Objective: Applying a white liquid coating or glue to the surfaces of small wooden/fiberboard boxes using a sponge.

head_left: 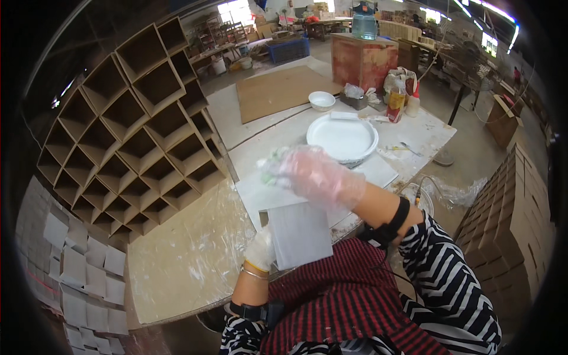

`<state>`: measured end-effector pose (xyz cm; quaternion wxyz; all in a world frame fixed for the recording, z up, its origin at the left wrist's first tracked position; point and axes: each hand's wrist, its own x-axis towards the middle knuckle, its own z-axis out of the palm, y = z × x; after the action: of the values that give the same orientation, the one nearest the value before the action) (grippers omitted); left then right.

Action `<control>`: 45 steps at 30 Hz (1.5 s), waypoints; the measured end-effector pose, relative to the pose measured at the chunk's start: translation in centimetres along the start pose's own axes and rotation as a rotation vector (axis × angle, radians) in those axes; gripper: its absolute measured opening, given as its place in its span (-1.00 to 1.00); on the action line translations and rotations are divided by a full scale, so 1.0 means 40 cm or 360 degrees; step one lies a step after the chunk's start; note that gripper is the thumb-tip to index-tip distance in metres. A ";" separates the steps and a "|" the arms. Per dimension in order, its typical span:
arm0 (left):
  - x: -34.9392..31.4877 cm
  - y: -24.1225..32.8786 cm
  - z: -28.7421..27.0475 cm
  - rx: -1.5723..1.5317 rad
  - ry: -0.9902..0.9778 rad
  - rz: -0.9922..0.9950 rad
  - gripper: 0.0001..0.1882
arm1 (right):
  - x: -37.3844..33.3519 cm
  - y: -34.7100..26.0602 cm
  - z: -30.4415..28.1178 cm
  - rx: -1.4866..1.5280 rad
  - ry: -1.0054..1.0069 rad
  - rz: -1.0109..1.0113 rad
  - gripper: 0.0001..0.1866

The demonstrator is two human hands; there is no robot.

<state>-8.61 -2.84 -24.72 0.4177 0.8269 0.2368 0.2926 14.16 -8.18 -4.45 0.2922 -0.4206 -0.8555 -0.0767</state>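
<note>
One gloved left hand (260, 251) was on the pale grey box (300, 236) at its left side, fingers apparently holding it, though the tips were out of sight, and that box sat tilted at the near edge of the table (177, 266), right up by the striped apron (331, 284)! Just beyond it, the right hand (313, 174), in a loose clear glove (340, 192), was a blur; a pale green-and-white something (269, 170) showed at its left end, but whether those fingers were wide, narrow or closed on it, I could not tell. Plenty could have gone wrong: a slack left grip, perhaps from a slippery glove, might have let the box drop off the near edge. That baggy plastic might have snagged a corner, too. Farther right stood the white basin (375, 142), near enough that a careless right forearm might have bumped it and spilled any contents. And leaning in too close? The grey face might have smudged against the apron.
</note>
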 end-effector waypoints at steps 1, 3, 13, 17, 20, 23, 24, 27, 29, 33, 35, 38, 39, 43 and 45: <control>-0.017 0.029 0.003 -0.0213 0.0157 -0.0008 -0.67 | -0.003 -0.004 -0.006 -0.0001 0.0002 -0.0010 -0.69; -0.017 0.083 -0.013 -0.0092 0.0234 -0.0065 -0.67 | -0.019 -0.021 -0.036 0.0117 0.0336 0.0424 -0.70; 0.054 0.253 -0.054 -0.2077 0.0649 -0.0276 -0.56 | -0.116 -0.111 -0.048 0.0979 0.0525 0.1188 -0.66; 0.069 0.232 -0.042 -0.2233 0.0600 -0.0235 -0.60 | -0.110 -0.124 -0.037 0.0152 0.0394 0.0274 -0.70; 0.071 0.232 -0.032 -0.2127 0.0688 -0.0454 -0.56 | -0.082 -0.137 -0.036 -0.0304 0.0087 0.0062 -0.69; 0.061 0.243 -0.031 -0.2152 0.0513 -0.0449 -0.49 | -0.062 -0.076 -0.023 -0.0657 0.0114 -0.0073 -0.65; 0.059 0.282 -0.029 -0.2106 0.0535 -0.0456 -0.47 | -0.051 -0.054 -0.020 -0.0746 0.0282 -0.0149 -0.63; 0.048 0.310 -0.035 -0.2109 0.0510 -0.0468 -0.44 | -0.038 -0.049 -0.057 -0.0123 0.0301 0.0453 -0.59; 0.045 0.305 -0.038 -0.2161 0.0461 -0.0479 -0.43 | -0.059 -0.067 -0.072 -0.0195 0.0190 0.0216 -0.59; 0.050 0.296 -0.046 -0.2029 0.0444 -0.0441 -0.42 | -0.075 -0.151 -0.083 -0.0184 -0.0238 -0.0032 -0.58; 0.055 0.301 -0.032 -0.2133 0.0382 -0.0394 -0.42 | -0.080 -0.091 -0.064 -0.0384 -0.0005 -0.0147 -0.61; 0.048 0.304 -0.031 -0.1863 0.0519 -0.0380 -0.41 | -0.065 -0.066 -0.074 -0.0453 0.0149 0.0057 -0.62; 0.047 0.320 -0.036 -0.1978 0.0518 -0.0502 -0.41 | -0.062 -0.072 -0.093 -0.0351 0.0066 0.0402 -0.61; 0.049 0.319 -0.045 -0.2145 0.0403 -0.0523 -0.41 | -0.070 -0.109 -0.127 -0.0240 0.0242 0.0356 -0.64; 0.044 0.313 -0.044 -0.2134 0.0403 -0.0552 -0.42 | -0.071 -0.117 -0.127 0.0131 0.0210 0.0330 -0.70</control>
<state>-6.68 -7.50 -12.97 0.8472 0.3011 0.1807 0.3988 14.15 -14.98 -1.36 0.3712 -0.4884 -0.7888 -0.0385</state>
